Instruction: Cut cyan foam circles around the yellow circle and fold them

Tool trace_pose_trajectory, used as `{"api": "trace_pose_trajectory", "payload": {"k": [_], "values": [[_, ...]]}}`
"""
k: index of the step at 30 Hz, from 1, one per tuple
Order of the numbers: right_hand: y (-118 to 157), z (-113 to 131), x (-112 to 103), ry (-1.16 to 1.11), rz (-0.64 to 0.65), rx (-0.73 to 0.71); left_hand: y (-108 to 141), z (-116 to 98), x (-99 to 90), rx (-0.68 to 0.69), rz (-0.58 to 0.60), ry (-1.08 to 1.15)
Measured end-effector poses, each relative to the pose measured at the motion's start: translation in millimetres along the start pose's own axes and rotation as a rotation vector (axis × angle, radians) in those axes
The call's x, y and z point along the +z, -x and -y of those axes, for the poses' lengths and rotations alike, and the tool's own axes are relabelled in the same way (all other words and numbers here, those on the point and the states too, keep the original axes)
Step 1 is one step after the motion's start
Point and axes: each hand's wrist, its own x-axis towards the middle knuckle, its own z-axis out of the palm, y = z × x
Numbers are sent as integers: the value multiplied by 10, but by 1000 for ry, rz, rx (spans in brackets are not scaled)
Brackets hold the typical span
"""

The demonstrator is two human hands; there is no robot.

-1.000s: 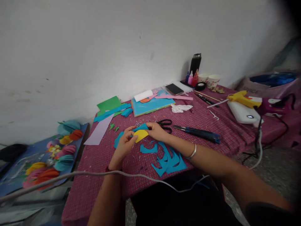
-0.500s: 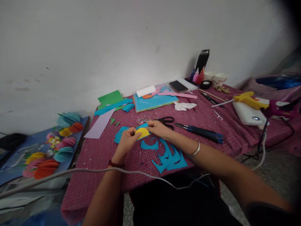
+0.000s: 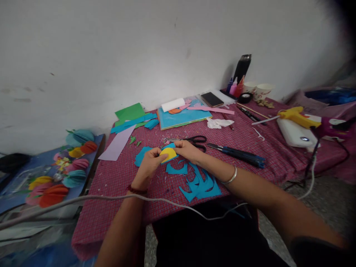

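Note:
Between my two hands is a yellow paper half-circle (image 3: 168,155) with blue paper showing along its edge. My left hand (image 3: 150,161) pinches its left side, thumb on top. The fingers of my right hand (image 3: 187,151) are closed on its upper right edge. Blue paper pieces (image 3: 141,157) lie partly hidden behind my left hand. In front of my right wrist are blue paper offcuts (image 3: 201,187) with curved cutouts. Black-handled scissors (image 3: 198,139) rest just beyond my right hand, their blades pointing left.
A blue utility knife (image 3: 239,155) lies right of the scissors. Farther right is a yellow glue gun (image 3: 296,116) by a white power bank (image 3: 294,133). A white cable (image 3: 167,204) crosses in front of me. Paper ornaments (image 3: 54,194) sit at left; coloured sheets (image 3: 180,119) lie behind.
The view has shifted slightly. Both hands stay on the yellow half-circle in almost the same place, and nothing on the table has visibly moved.

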Motion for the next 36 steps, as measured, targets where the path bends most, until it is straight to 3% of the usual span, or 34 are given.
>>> {"api": "trace_pose_trajectory", "payload": {"k": [7, 26, 36], "values": [[-6, -30, -14, 8, 3, -21, 19, -13, 9, -12, 29, 14], [13, -9, 22, -29, -56, 8, 38, -7, 63, 33, -73, -68], [27, 17, 16, 146, 17, 42, 20, 35, 32, 20, -65, -46]]}}
